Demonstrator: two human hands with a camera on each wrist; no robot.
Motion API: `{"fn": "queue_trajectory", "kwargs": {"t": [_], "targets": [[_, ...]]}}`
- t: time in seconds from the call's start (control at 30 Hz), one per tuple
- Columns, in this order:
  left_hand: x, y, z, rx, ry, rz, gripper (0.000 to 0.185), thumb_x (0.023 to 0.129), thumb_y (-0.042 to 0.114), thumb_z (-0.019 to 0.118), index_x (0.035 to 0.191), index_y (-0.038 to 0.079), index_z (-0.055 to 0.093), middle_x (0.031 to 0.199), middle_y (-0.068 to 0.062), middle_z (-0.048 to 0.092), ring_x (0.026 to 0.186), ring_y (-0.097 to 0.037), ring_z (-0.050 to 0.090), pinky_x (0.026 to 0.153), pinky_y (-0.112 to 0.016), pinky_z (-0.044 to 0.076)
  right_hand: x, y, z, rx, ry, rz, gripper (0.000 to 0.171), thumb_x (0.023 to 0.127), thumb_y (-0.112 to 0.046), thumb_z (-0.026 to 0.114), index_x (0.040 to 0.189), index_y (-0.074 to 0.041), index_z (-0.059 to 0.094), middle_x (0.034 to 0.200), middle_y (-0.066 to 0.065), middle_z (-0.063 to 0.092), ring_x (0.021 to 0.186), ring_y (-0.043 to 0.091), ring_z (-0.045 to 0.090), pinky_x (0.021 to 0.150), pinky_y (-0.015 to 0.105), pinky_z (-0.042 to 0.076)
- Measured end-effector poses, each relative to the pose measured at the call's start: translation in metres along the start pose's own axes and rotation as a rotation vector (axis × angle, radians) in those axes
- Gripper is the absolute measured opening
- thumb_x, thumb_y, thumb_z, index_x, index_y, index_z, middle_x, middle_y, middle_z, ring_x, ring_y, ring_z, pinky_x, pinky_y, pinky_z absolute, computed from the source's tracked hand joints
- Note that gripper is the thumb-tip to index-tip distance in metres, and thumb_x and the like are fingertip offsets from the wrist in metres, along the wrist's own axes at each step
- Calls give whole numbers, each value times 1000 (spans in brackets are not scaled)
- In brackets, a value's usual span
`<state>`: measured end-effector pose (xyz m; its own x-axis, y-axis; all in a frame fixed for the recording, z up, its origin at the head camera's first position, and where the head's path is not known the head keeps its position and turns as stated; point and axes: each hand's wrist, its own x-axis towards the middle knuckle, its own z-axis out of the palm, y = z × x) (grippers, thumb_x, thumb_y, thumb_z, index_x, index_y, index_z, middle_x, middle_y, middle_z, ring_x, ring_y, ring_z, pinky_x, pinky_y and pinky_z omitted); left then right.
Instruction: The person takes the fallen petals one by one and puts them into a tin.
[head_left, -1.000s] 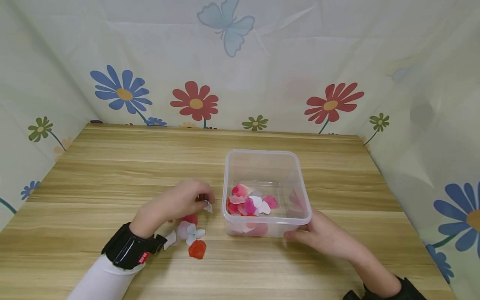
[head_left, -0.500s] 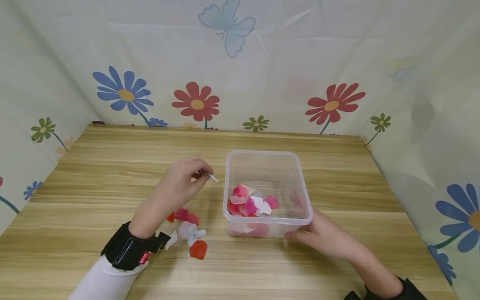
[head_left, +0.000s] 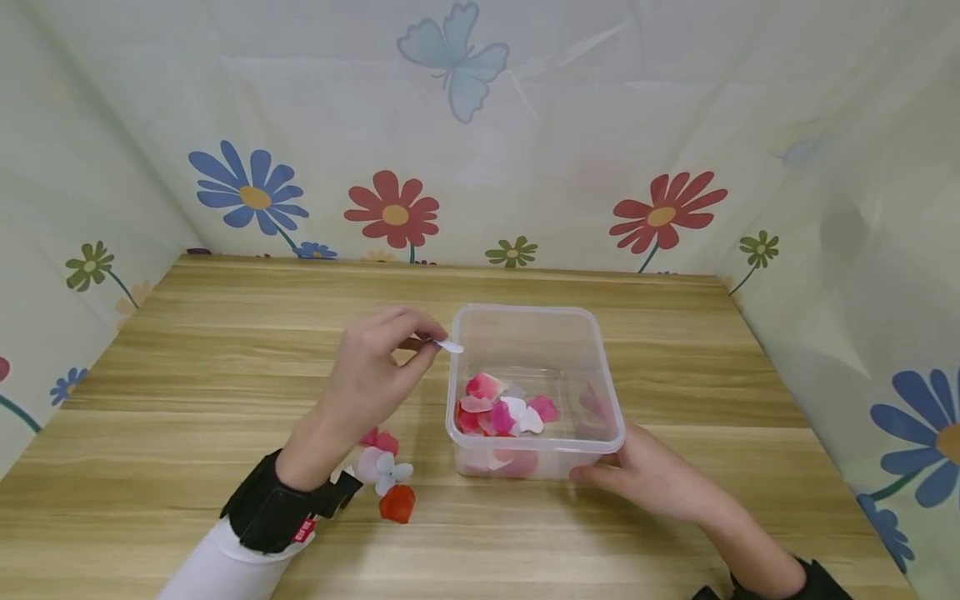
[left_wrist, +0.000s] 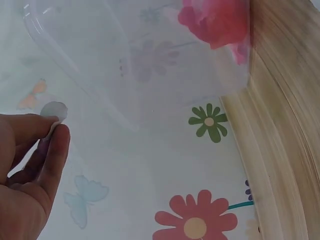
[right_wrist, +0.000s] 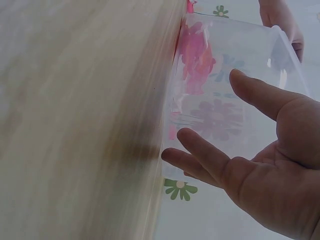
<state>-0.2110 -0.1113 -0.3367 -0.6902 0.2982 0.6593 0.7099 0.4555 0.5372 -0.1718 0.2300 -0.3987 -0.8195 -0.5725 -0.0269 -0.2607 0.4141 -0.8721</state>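
white petal (head_left: 450,347) | pinched in left hand (head_left: 375,375) | at clear box (head_left: 585,321) rim

A light wooden table (head_left: 225,350) with streaked, banded grain fills the lower half of the head view, its far edge meeting a pale, creased fabric backdrop (head_left: 570,108) that wraps around on three sides. Printed on the cloth: a light blue butterfly (head_left: 452,57) at 12 o'clock, a blue daisy (head_left: 250,194) at 10 o'clock, a red daisy (head_left: 392,211) near centre, a second red daisy (head_left: 665,211) at 2 o'clock, and small olive-green flowers (head_left: 511,251) along the table's back edge. Another blue bloom (head_left: 930,425) shows at 4 o'clock on the side panel. Soft, even light falls across the scene, casting only faint shadows.
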Motion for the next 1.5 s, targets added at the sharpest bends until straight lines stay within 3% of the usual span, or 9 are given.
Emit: {"fn": "queue_trajectory", "kwargs": {"t": [0.47, 0.83, 0.93, 1.1, 1.23, 1.5], "targets": [[4, 15, 22, -119, -160, 148, 22, 84, -5, 82, 103, 3, 74, 100, -4, 72, 91, -12, 69, 82, -22, 57, -1, 0, 0, 4, -3, -4, 93, 94, -14, 77, 159, 6, 15, 139, 27, 55, 117, 24, 64, 97, 30, 51], [2, 12, 24, -55, -276, 162, 31, 85, 0, 83, 114, 2, 73, 116, -8, 71, 107, -20, 69, 91, -25, 54, 1, 0, 0, 13, -7, -18, 89, 93, -10, 77, 159, 2, 19, 136, 24, 58, 117, 23, 64, 97, 31, 52], [1, 11, 22, -56, -275, 150, 29, 87, 2, 81, 115, 3, 73, 116, -7, 70, 111, -19, 66, 94, -25, 53, 1, 0, 0, 14, -8, -19, 88, 93, -10, 77, 159, 2, 20, 136, 23, 58, 117, 23, 63, 97, 30, 51], [-1, 6, 16, -70, -225, 86, 28, 90, 4, 79, 116, 6, 71, 115, -3, 66, 105, -14, 63, 91, -28, 56, 1, 1, 1, 18, -4, -17, 91, 93, -12, 77, 159, 6, 16, 138, 25, 57, 118, 24, 63, 98, 30, 51], [-5, 0, 9, -31, -198, 23, 27, 91, 4, 78, 116, 4, 69, 113, -5, 66, 101, -19, 63, 86, -34, 57, 0, 1, 1, 17, -2, -14, 92, 93, -13, 77, 158, 8, 15, 137, 27, 57, 118, 24, 63, 97, 30, 51], [-17, -19, -4, 77, -215, -98, 22, 92, 5, 77, 112, 4, 68, 108, -7, 66, 97, -25, 62, 81, -38, 57, 0, 1, 1, 11, -2, -16, 90, 93, -13, 78, 159, 4, 19, 137, 25, 58, 117, 23, 64, 97, 30, 52]]}}
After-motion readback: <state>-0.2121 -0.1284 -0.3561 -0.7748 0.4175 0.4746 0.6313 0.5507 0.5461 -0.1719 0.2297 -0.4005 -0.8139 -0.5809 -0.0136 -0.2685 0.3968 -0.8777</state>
